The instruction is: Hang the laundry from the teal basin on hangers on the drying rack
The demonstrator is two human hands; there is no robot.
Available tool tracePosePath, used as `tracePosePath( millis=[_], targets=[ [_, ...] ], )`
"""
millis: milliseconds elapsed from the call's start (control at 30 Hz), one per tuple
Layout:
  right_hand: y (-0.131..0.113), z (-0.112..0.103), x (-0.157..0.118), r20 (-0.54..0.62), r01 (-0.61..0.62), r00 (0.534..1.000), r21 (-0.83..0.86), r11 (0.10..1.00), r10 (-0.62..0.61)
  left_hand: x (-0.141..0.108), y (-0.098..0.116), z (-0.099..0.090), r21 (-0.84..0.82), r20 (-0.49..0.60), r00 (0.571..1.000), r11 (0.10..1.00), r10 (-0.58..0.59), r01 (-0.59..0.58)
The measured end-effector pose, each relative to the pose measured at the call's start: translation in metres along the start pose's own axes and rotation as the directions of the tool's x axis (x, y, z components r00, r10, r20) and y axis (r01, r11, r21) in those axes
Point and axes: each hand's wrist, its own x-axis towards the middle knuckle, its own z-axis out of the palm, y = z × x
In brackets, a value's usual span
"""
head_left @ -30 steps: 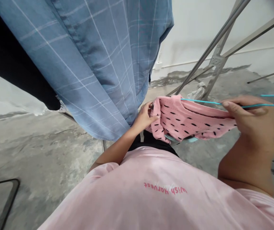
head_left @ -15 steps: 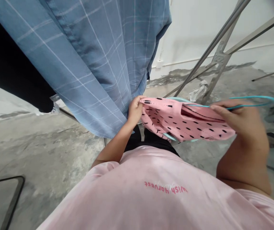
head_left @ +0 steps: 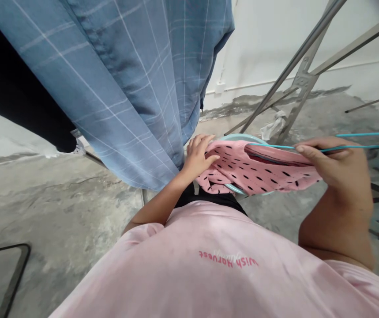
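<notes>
Moved: the left hand [head_left: 197, 161] has gone from pinching the pink knit top [head_left: 262, 174] at its edge to lying across it, and more of the rim of the teal plastic hanger [head_left: 238, 137] now shows above the fabric.
Room: a white wall [head_left: 275, 44] with a stained, peeling base stands beyond and to the right of both grips.
Floor: bare, patchy concrete [head_left: 60, 207] spreads below and to the left of the grips, with a crumpled white cloth [head_left: 273, 126] lying on it just above the top.
Rack: metal legs of a drying rack [head_left: 303, 79] rise above and to the right of the left grip.
Hanging clothes: a blue checked shirt [head_left: 110, 88] hangs to the left of the left grip, almost touching it, with a black garment [head_left: 10, 75] further left.
Top: held in front of the person's pink T-shirt [head_left: 176, 265], between the two hands and apart from the rack.
Hanger: partly inside the top, with teal showing along its upper and lower edges; a long arm reaches out past the right grip, uncovered.
Left grip: open, fingers spread on the knit, not pinching it.
Right grip: the right hand [head_left: 335, 163] is closed, thumb and fingers on the hanger's arm at the top's edge.
</notes>
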Motion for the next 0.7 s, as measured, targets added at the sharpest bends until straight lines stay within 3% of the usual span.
tracePosePath(
  millis=[133,200,300,367,433,567,700],
  targets=[
    [-0.015,0.016,-0.004,0.145,0.072,0.986,0.053,0.996,-0.079,-0.003,0.016,-0.002,0.072,0.209,0.971,0.988,0.118,-0.136],
    [-0.019,0.023,-0.007,0.158,0.072,0.984,0.056,0.996,-0.079,-0.005,0.016,-0.002,0.075,0.248,0.955,0.98,0.163,-0.186],
    [-0.018,0.023,-0.009,0.087,0.159,0.984,-0.015,0.987,-0.157,-0.007,0.01,-0.007,0.08,0.112,0.979,0.98,0.171,-0.181],
    [-0.009,0.013,-0.006,0.013,0.248,0.968,-0.13,0.96,-0.249,-0.007,0.005,-0.015,0.072,-0.002,0.988,0.986,0.152,-0.152],
    [0.003,-0.001,-0.002,0.013,0.292,0.955,-0.229,0.928,-0.297,-0.006,0.002,-0.025,0.056,-0.103,0.986,0.99,0.135,-0.129],
    [0.016,-0.027,-0.002,0.262,0.283,0.937,-0.182,0.942,-0.231,-0.003,0.0,-0.038,-0.002,-0.203,0.972,0.993,0.116,-0.119],
    [0.004,-0.042,-0.007,0.591,0.213,0.791,-0.025,0.977,-0.158,0.002,0.0,-0.043,-0.104,-0.201,0.979,0.994,0.025,-0.046]
  ],
)
